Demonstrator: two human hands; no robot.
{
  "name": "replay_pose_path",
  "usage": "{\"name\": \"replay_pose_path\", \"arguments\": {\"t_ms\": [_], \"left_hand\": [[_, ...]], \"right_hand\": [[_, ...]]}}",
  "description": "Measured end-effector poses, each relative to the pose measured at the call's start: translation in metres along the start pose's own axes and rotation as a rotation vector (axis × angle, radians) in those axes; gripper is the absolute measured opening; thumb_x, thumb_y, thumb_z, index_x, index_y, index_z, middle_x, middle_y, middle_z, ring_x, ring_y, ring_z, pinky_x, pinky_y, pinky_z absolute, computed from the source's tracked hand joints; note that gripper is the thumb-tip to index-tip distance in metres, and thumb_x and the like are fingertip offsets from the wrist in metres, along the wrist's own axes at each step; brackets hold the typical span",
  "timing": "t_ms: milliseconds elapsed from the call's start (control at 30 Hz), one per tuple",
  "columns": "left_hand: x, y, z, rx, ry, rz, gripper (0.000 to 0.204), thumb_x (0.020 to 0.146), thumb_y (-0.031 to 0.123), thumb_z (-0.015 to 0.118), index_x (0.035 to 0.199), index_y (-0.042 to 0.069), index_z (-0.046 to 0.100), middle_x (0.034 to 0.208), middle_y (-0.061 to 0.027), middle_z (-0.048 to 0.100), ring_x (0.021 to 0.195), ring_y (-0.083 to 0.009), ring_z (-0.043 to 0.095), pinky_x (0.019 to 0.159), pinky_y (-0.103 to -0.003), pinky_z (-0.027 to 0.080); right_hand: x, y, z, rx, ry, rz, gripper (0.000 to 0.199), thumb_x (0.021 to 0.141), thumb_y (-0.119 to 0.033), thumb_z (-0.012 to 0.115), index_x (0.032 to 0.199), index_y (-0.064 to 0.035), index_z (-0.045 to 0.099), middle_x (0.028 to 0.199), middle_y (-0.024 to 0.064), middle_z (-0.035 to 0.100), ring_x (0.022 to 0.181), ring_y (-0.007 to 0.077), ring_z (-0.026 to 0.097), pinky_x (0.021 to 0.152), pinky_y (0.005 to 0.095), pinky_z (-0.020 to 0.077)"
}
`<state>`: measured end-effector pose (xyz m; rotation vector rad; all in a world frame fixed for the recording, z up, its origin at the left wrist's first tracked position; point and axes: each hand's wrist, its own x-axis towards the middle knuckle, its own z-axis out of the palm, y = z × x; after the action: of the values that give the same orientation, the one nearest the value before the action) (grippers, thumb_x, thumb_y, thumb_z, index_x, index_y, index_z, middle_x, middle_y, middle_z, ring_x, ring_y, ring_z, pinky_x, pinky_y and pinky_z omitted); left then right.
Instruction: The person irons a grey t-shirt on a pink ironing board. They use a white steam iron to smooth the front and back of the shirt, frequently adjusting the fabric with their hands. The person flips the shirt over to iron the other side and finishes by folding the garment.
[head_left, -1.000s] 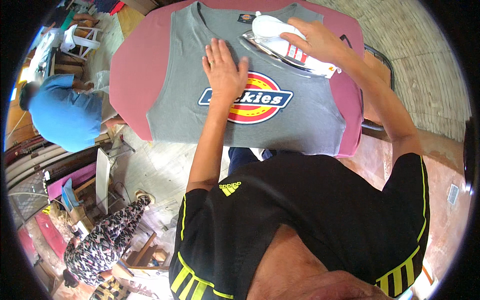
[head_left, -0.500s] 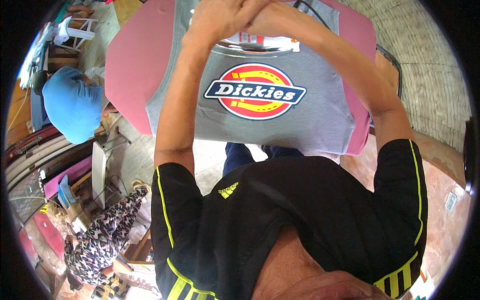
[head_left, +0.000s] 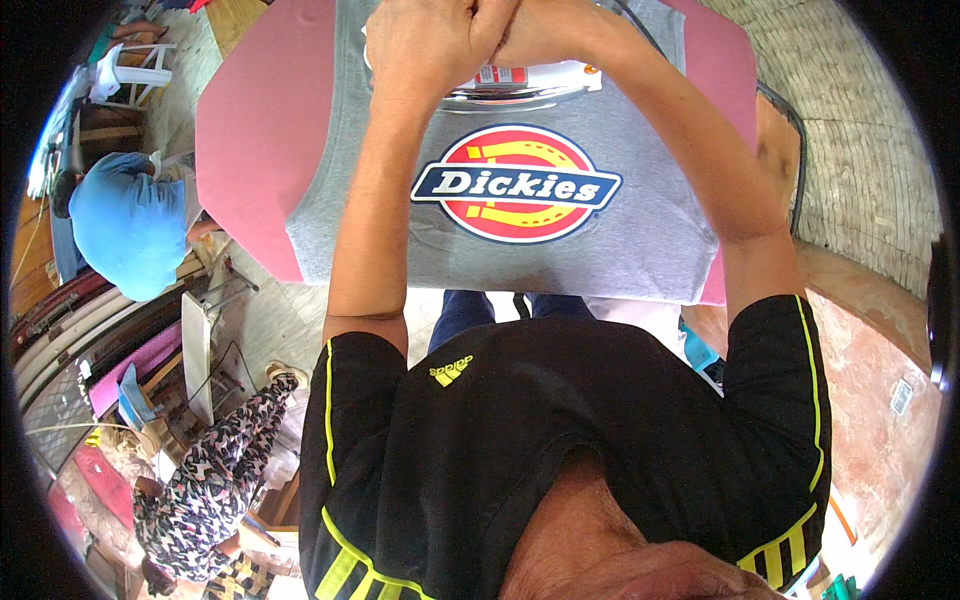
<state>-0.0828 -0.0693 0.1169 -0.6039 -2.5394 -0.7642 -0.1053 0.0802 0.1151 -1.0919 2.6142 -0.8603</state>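
A shiny metal clothes iron (head_left: 520, 92) with a red and white label rests on a grey shirt (head_left: 350, 245), beyond a printed emblem (head_left: 515, 185) in red, yellow and dark blue. My left hand (head_left: 430, 45) and my right hand (head_left: 545, 32) meet over the top of the iron, pressed together with fingers curled. They cover its handle, and the picture's upper edge cuts off part of them. A dark cord (head_left: 640, 25) runs beside my right wrist. Beneath the shirt is a pink padded board (head_left: 265, 140).
On the left a person in a blue shirt (head_left: 130, 225) bends over. Lower left, another person in patterned clothes (head_left: 205, 480) is near stacked boards and rolls (head_left: 110, 320). A white plastic chair (head_left: 140, 75) stands far left. A dark metal frame (head_left: 795, 150) borders the pink board's right side.
My right elbow has come inward, toward the left. Both hands stay over the iron and appear a little lower in view. The person in blue has shifted slightly left.
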Motion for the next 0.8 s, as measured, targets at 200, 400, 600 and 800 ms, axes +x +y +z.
{"name": "replay_pose_path", "arguments": {"t_ms": [200,400,600,800], "left_hand": [[0.004,-0.003,0.0,-0.071,-0.017,0.004,0.052,0.095,0.048,0.05,0.075,0.005,0.07,0.069,-0.0228,0.065,0.066,-0.0417,0.065,0.06,-0.05,0.05],[0.03,-0.057,-0.016,-0.231,-0.164,0.315,0.051,0.094,0.048,0.05,0.074,0.006,0.07,0.07,-0.0198,0.066,0.066,-0.0402,0.064,0.06,-0.05,0.048],[0.099,-0.117,-0.003,-0.149,-0.217,0.799,0.045,0.097,0.042,0.048,0.07,0.011,0.068,0.065,-0.0153,0.064,0.062,-0.0367,0.062,0.06,-0.048,0.044],[0.162,-0.151,0.047,-0.149,-0.139,1.182,0.02,0.095,0.028,0.055,0.087,0.017,0.07,0.068,-0.0121,0.066,0.066,-0.0328,0.065,0.057,-0.047,0.047]], "right_hand": [[0.003,0.035,0.022,-0.113,0.129,-0.075,0.027,0.089,-0.026,0.065,0.102,-0.0021,0.066,0.091,0.0208,0.07,0.087,0.0372,0.068,0.075,0.0422,0.0535],[0.028,-0.028,0.03,-0.17,0.257,0.253,0.03,0.09,-0.023,0.061,0.109,-0.0003,0.065,0.1,0.0242,0.069,0.098,0.0385,0.068,0.084,0.047,0.0531],[0.085,-0.006,0.039,0.142,0.5,0.352,0.03,0.095,-0.027,0.057,0.1,0.0022,0.06,0.077,0.0178,0.065,0.068,0.0282,0.067,0.059,0.0394,0.0529],[0.117,0.042,0.044,0.612,0.571,0.528,0.033,0.1,-0.03,0.051,0.096,0.0014,0.06,0.055,0.0016,0.051,0.04,0.0104,0.047,0.037,0.0264,0.0353]]}}
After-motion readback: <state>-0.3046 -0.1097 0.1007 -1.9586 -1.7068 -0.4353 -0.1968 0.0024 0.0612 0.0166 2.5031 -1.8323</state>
